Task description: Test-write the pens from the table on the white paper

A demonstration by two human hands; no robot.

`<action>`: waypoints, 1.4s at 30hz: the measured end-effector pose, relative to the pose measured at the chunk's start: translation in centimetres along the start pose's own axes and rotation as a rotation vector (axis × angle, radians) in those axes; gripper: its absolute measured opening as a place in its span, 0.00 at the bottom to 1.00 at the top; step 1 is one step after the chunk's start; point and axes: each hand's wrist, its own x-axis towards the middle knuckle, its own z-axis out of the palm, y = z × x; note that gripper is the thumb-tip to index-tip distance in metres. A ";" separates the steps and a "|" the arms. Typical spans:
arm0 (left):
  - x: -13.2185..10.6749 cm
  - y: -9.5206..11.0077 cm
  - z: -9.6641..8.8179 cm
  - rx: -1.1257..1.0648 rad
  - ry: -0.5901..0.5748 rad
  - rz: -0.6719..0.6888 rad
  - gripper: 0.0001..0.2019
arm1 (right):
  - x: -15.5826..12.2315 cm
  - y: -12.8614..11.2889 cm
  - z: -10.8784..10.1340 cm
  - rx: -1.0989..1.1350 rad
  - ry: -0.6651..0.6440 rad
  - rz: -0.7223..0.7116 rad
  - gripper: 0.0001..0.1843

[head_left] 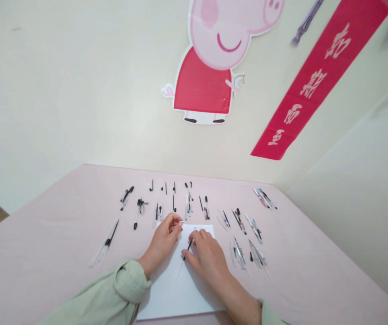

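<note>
Your left hand pinches small piece, too tiny to identify; your right hand holds slim pen part between thumb and fingers, above white paper on table. Pen part probably light, stiffish, slippery; grip dark section gently, avoiding bending.

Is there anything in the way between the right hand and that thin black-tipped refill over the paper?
Nothing visible: the right hand is already at the refill, its thumb and fingers apparently touching it. The left hand is off to the side, not between them.
</note>
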 end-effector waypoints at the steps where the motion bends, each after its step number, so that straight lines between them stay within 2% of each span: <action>1: 0.0 0.0 0.0 0.001 -0.003 -0.002 0.10 | 0.0 -0.2 0.1 -0.021 0.001 -0.011 0.09; 3: 0.0 0.0 0.0 0.004 -0.004 -0.002 0.10 | 0.1 -0.3 0.2 -0.055 -0.009 -0.031 0.09; 5: 0.0 0.0 0.0 0.006 -0.001 0.004 0.09 | 0.1 -0.2 0.3 -0.078 -0.030 -0.040 0.04; 9: 0.0 0.0 0.0 0.016 0.005 0.007 0.10 | 0.3 0.8 0.4 -0.099 -0.029 -0.016 0.15; 11: 0.0 0.0 0.0 0.022 0.008 0.009 0.11 | 0.4 1.3 0.4 -0.088 -0.003 0.019 0.17; 17: 0.1 -0.4 -0.1 0.056 0.011 0.042 0.08 | 0.8 2.2 0.4 0.021 0.022 0.026 0.15; 22: 0.1 -0.6 -0.1 0.141 -0.019 0.062 0.08 | 1.0 2.5 0.1 0.259 0.121 -0.011 0.12; 27: -0.1 -0.6 0.0 0.184 -0.058 0.124 0.07 | 1.2 2.6 -0.4 0.369 0.189 -0.024 0.10; 35: -0.1 -0.6 0.1 0.198 -0.102 0.128 0.05 | 1.2 3.1 -0.1 0.392 0.176 -0.038 0.10; 42: -0.2 -0.1 0.2 0.218 -0.129 0.110 0.05 | 1.1 3.0 -0.6 0.348 0.190 -0.039 0.11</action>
